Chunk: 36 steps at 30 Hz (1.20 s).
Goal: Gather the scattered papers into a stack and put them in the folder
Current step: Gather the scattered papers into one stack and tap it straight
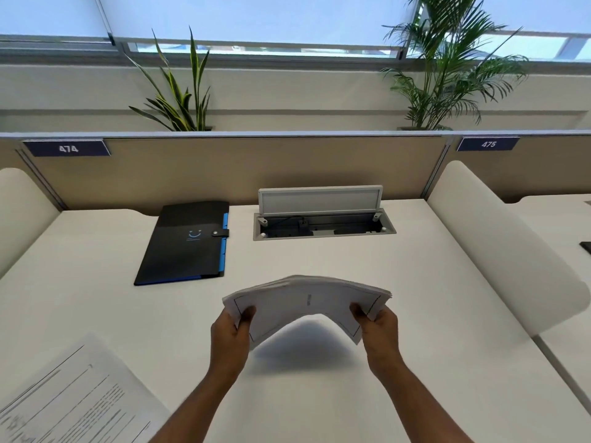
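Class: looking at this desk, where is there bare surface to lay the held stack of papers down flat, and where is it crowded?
Bare desk lies between the black folder and the right divider, below the open cable box, under the stack gripped by the left hand and right hand. It is crowded near left, where loose sheets lie.

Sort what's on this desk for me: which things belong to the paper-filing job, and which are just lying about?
Job:
paper stack, bowed, held by left hand and right hand
loose printed sheet, near left
black folder, snapped shut

Lying about:
cable box, lid up
desk number tags
plants behind the partition
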Tool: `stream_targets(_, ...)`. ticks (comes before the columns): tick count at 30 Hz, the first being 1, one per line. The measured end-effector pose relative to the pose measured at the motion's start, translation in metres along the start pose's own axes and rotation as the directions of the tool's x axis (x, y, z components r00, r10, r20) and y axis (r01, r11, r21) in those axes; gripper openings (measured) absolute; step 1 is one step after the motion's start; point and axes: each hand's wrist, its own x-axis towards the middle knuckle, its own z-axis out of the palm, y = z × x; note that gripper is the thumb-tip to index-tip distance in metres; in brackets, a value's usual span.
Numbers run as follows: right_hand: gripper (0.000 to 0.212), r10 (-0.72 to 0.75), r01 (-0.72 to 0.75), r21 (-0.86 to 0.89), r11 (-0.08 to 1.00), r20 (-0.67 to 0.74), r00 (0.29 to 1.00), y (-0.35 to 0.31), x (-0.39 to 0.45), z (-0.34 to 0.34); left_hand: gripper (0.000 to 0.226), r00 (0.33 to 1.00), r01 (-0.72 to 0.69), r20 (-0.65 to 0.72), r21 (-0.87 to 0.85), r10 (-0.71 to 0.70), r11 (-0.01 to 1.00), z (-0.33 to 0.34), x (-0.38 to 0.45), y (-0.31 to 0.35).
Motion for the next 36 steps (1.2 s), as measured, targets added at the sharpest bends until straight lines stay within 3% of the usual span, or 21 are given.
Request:
stream_targets(5,0.014,0.076,-0.071,-0.084,0.994,0.062,0.995,0.017,-0.006,-0.008,0.029,0.989,0.061,0.127,0.091,-0.073,0.994,-0.006,-0.01,-0.019)
stream_targets(8,0.018,0.059,-0.055,-0.054,0.997,0.074,0.996,0.011,-0.002,-0.009,0.029,0.988,0.071,0.129,0.106,-0.085,0.992,-0.003,-0.008,-0.017)
stream_targets(12,0.062,0.058,-0.064,-0.08,0.995,-0.076,0.995,-0.004,0.004,-0.008,0.031,0.989,0.097,0.106,0.088,-0.106,0.991,0.001,-0.001,-0.006)
stream_targets(15,0.095,0.23,-0.256,-0.096,0.962,-0.218,0.948,0.0,-0.004,-0.002,0.036,0.988,0.127,0.086,0.01,-0.127,0.992,0.006,0.002,-0.002)
stream_targets(16,0.092,0.305,-0.308,0.013,0.951,-0.185,0.934,0.003,-0.008,0.001,0.039,0.987,0.142,0.085,-0.032,-0.139,0.989,0.008,0.003,0.0)
stream_targets(18,0.071,0.422,-0.411,0.319,0.854,0.036,0.906,0.006,-0.016,0.009,0.041,0.982,0.18,0.088,-0.127,-0.17,0.975,0.014,0.001,0.004)
stream_targets(20,0.055,0.387,-0.427,0.52,0.74,0.19,0.902,0.003,-0.023,0.02,0.036,0.974,0.219,0.111,-0.222,-0.199,0.95,0.019,-0.005,0.007)
stream_targets(23,0.044,0.258,-0.3,0.609,0.735,0.158,0.953,-0.003,-0.02,0.031,0.034,0.964,0.25,0.174,-0.316,-0.203,0.915,0.025,-0.02,0.004)
stream_targets(25,0.034,0.177,-0.198,0.527,0.827,0.091,0.98,-0.009,-0.015,0.031,0.045,0.962,0.26,0.16,-0.296,-0.22,0.919,0.024,-0.026,0.002)
stream_targets(27,0.024,0.072,-0.076,0.326,0.942,0.024,0.997,-0.013,-0.011,0.022,0.072,0.965,0.261,0.058,-0.167,-0.254,0.951,0.016,-0.023,0.004)
stream_targets(30,0.013,-0.057,0.056,0.026,0.998,0.06,0.997,-0.013,-0.006,0.006,0.092,0.995,0.094,-0.038,0.107,-0.09,0.99,0.001,-0.01,0.011)
stream_targets(32,0.007,-0.099,0.112,-0.1,0.989,0.12,0.988,-0.016,-0.007,0.005,0.081,0.994,-0.047,0.102,0.161,0.031,0.986,-0.003,-0.001,0.018)
stream_targets(34,0.005,-0.142,0.171,-0.185,0.968,0.16,0.977,-0.02,-0.009,0.008,0.065,0.961,-0.098,0.268,0.121,0.063,0.988,-0.003,0.005,0.03)
stream_targets(36,0.008,-0.195,0.228,-0.226,0.947,0.162,0.967,-0.025,-0.01,0.013,0.035,0.944,-0.147,0.303,0.025,0.133,0.989,0.0,0.007,0.044)
